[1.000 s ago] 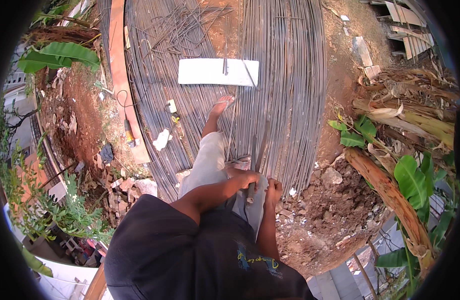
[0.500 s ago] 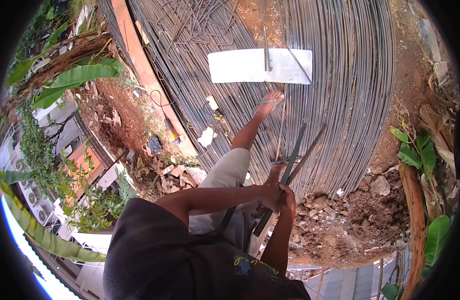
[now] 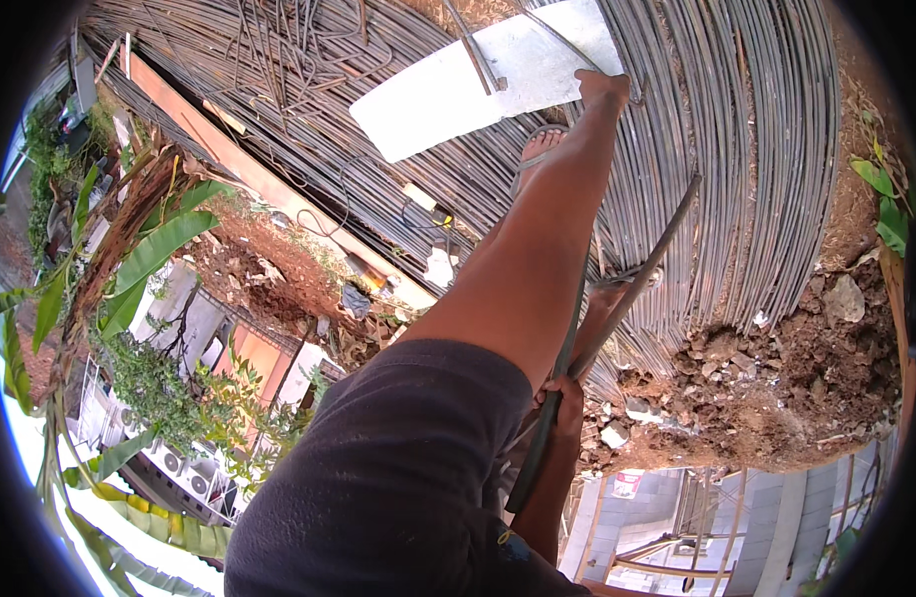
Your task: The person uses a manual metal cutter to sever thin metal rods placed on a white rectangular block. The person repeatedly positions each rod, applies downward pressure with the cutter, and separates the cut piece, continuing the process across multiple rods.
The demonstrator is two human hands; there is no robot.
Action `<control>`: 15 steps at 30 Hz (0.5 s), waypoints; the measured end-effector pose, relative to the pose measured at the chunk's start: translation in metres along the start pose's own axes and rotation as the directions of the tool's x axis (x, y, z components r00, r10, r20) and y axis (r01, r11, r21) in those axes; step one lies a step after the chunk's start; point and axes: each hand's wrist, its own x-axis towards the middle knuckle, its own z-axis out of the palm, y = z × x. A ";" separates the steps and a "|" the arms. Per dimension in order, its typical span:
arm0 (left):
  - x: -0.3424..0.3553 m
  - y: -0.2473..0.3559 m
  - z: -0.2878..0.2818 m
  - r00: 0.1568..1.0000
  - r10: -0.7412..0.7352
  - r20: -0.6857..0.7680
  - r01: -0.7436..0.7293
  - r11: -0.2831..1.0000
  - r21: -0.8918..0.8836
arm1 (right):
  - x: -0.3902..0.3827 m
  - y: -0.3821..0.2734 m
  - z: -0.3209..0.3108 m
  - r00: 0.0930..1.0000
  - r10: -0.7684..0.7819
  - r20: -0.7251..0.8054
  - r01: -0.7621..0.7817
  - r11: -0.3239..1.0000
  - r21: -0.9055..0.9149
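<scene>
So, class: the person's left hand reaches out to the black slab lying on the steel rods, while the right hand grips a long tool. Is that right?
Not quite. In the head view the slab is white, not black. The left hand does reach it across the steel rods, and the right hand grips the long tool.

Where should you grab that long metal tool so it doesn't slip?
Best by the lower end of its long handles, coming from below, near the body. The long-handled metal tool slants up toward the steel rods, so its far end is out of easy reach. The right hand already wraps the handles there; the left hand is stretched toward the white board.
</scene>
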 end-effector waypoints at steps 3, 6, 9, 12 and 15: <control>0.037 -0.010 -0.012 0.972 0.220 -0.082 -0.234 0.883 -0.407 | 0.004 -0.015 0.015 0.998 -0.041 0.046 0.044 0.996 -0.082; -0.075 0.000 -0.035 0.962 0.271 -0.043 -0.202 0.593 -0.780 | 0.000 -0.001 -0.001 0.999 0.019 0.044 -0.018 0.999 -0.036; -0.132 0.018 -0.136 0.936 0.344 -0.073 -0.309 0.707 -0.635 | -0.003 0.017 0.007 0.998 0.030 -0.051 -0.029 1.000 0.010; -0.160 0.027 -0.270 0.869 0.491 -0.063 -0.461 0.757 -0.462 | -0.003 0.005 0.012 0.999 0.038 -0.008 -0.038 0.999 -0.004; -0.154 0.034 -0.395 0.806 0.580 -0.114 -0.582 0.744 -0.329 | 0.001 0.000 0.011 0.999 0.039 0.022 -0.039 0.999 -0.006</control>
